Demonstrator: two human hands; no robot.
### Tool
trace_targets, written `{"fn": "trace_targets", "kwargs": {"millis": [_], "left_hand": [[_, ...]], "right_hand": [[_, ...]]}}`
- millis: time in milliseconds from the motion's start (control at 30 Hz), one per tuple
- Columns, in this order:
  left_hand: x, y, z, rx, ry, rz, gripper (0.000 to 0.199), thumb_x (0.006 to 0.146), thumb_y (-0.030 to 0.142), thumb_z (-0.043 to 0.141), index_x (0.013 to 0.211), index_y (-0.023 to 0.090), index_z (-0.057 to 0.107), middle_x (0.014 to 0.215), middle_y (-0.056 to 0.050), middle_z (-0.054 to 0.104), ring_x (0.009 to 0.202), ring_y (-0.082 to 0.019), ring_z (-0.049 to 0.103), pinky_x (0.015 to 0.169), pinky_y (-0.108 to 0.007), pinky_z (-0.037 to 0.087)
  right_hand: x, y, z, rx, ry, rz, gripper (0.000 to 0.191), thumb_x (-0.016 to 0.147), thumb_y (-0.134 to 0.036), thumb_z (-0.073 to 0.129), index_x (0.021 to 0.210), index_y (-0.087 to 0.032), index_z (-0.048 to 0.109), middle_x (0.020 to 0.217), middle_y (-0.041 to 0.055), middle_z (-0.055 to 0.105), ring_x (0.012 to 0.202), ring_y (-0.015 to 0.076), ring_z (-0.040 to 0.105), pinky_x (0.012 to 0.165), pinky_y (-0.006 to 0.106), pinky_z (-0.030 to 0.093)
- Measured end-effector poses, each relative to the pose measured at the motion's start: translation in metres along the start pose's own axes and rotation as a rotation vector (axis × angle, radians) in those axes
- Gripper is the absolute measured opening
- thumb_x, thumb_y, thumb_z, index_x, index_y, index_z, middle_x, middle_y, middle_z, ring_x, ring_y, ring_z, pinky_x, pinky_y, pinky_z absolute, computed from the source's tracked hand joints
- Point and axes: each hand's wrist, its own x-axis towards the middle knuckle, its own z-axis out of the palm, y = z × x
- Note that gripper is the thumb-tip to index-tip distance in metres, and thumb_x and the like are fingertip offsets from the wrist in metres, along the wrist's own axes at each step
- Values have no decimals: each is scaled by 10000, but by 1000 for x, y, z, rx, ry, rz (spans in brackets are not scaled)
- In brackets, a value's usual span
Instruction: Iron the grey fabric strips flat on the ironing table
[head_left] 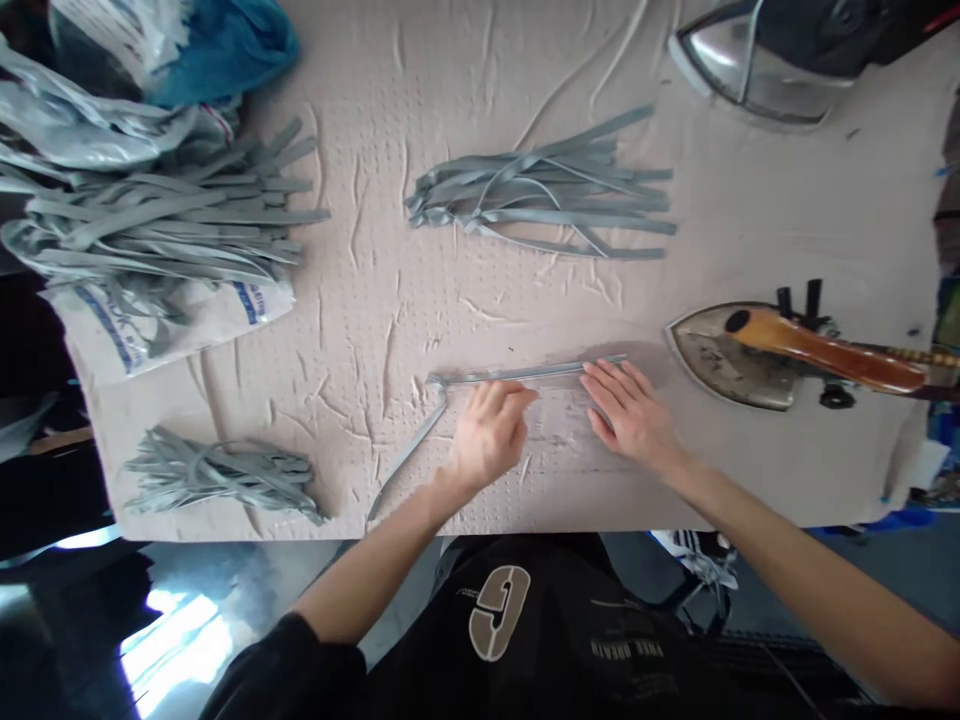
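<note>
Grey strip [544, 371] — right hand [628, 408] flat atop

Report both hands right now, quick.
Left hand: curled beside the grey strip; whether it grips anything cannot be told.
Right hand: open, palm down, fingertips over the strip's right end.

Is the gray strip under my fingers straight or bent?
Bent. The gray strip runs nearly straight from your right hand, then turns sharply at its left and slants toward the table's near edge.
</note>
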Motion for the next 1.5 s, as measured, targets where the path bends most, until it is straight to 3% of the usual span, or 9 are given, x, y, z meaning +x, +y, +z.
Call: {"fn": "trace_targets", "kwargs": {"millis": [167, 300, 467, 767, 967, 1200, 1300, 1400, 1500], "left_hand": [[22, 23, 54, -44, -104, 40, 433, 914, 69, 437, 1314, 145, 585, 1251, -125, 643, 1099, -236, 565, 966, -386, 506], [32, 24, 70, 53, -191, 5, 495, 933, 114, 444, 1422, 108, 523, 1313, -143, 625, 1132, -259, 548, 973, -403, 485], [33, 29, 72, 201, -334, 10, 546, 967, 177, 444, 1509, 112, 451, 1437, -158, 566, 1245, -280, 513, 1053, -441, 437], [41, 47, 73, 361, -411, 36, 550, 1030, 184, 324, 1572, 110, 384, 1490, -161, 545, 1331, -279, 496, 1127, -496, 397], [47, 51, 67, 424, -463, 113, 554, 1026, 143, 274, 1564, 75, 391, 1503, -157, 531, 1339, -277, 488, 1105, -501, 434], [49, 56, 65, 436, -530, 95, 583, 1017, 139, 301, 1598, 128, 348, 1547, -143, 484, 1364, -292, 460, 1125, -545, 433], [49, 57, 65, 439, -537, 105, 597, 999, 113, 318, 1594, 128, 355, 1569, -139, 459, 1373, -301, 449, 1128, -562, 436], [49, 57, 66, 441, -522, 110, 614, 979, 99, 350, 1593, 122, 357, 1563, -148, 464, 1368, -308, 456, 1118, -568, 448], [49, 57, 67, 432, -516, 111, 628, 960, 92, 390, 1588, 123, 369, 1542, -159, 482, 1352, -316, 472, 1093, -571, 469]], "right_hand": [[-12, 2, 12, -5, -75, 65, 548, 988, -246, 511, 1513, -97, 463, 1552, 127, 517, 1479, 300, 417, 1237, 569, 284], [-15, 0, 11, -10, -110, 101, 570, 1001, -301, 496, 1536, -109, 452, 1565, 100, 505, 1515, 326, 349, 1254, 597, 229], [-22, 4, 11, 1, -77, 119, 540, 1000, -274, 496, 1504, -79, 479, 1566, 106, 504, 1490, 311, 388, 1259, 575, 244], [-31, 11, 15, -3, 2, 118, 493, 965, -226, 530, 1434, -76, 545, 1489, 125, 585, 1500, 308, 383, 1251, 570, 275], [-36, 16, 15, 28, 37, 118, 509, 953, -194, 528, 1445, -63, 508, 1493, 180, 568, 1497, 286, 401, 1236, 556, 323], [-38, 22, 18, 45, 24, 96, 526, 952, -178, 494, 1470, -81, 478, 1497, 203, 556, 1471, 281, 445, 1203, 559, 379], [-30, 30, -7, 52, 2, 53, 467, 941, -154, 476, 1401, -112, 545, 1457, 174, 601, 1424, 269, 503, 1190, 536, 405], [-14, 48, -60, 26, -14, 82, 378, 942, -193, 485, 1293, -214, 625, 1380, 101, 655, 1358, 248, 555, 1171, 500, 428], [3, 74, -116, -184, -65, 371, 421, 954, -358, 543, 1335, -192, 615, 1320, 164, 642, 1275, 319, 573, 1094, 510, 452]]}}
